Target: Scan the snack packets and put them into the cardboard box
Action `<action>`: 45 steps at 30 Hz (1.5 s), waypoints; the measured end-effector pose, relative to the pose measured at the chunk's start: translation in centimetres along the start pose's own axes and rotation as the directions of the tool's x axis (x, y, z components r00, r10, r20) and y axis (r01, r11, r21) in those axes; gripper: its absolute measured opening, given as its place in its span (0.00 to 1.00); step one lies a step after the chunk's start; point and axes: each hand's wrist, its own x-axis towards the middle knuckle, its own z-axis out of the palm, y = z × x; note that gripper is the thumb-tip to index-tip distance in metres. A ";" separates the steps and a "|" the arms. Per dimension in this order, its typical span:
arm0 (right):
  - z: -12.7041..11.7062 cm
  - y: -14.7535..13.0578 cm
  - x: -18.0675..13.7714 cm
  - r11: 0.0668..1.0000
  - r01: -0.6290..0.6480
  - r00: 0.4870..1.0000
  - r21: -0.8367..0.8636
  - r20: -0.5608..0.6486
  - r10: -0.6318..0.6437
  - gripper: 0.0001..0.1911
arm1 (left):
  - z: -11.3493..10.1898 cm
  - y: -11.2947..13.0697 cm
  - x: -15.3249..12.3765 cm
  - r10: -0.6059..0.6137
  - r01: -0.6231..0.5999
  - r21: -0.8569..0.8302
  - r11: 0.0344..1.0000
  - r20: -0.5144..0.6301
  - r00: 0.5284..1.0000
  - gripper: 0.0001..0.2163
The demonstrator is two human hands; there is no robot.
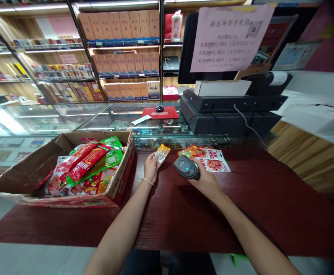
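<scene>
My left hand [151, 166] pinches a small yellow snack packet [162, 152] and holds it just above the dark red counter [184, 214]. My right hand [205, 181] grips a grey barcode scanner [186, 167], its head turned toward the packet. Just beyond the scanner lie a few red and white snack packets [209, 157] flat on the counter. A cardboard box [118, 179] full of red and green snack packs [89, 160] stands to the left of my left hand.
A black till with a monitor and a pink paper notice [230, 36] stands behind the counter at the right. A glass display case [69, 118] carries a red mouse pad and mouse [159, 109]. Shelves of boxed goods [121, 49] fill the back wall.
</scene>
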 end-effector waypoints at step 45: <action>6.0 -12.7 4.2 0.990 0.143 0.974 -0.011 -0.177 -0.143 0.18 | -9.2 23.1 -7.8 0.382 -0.382 0.909 -0.164 0.416 0.825 0.16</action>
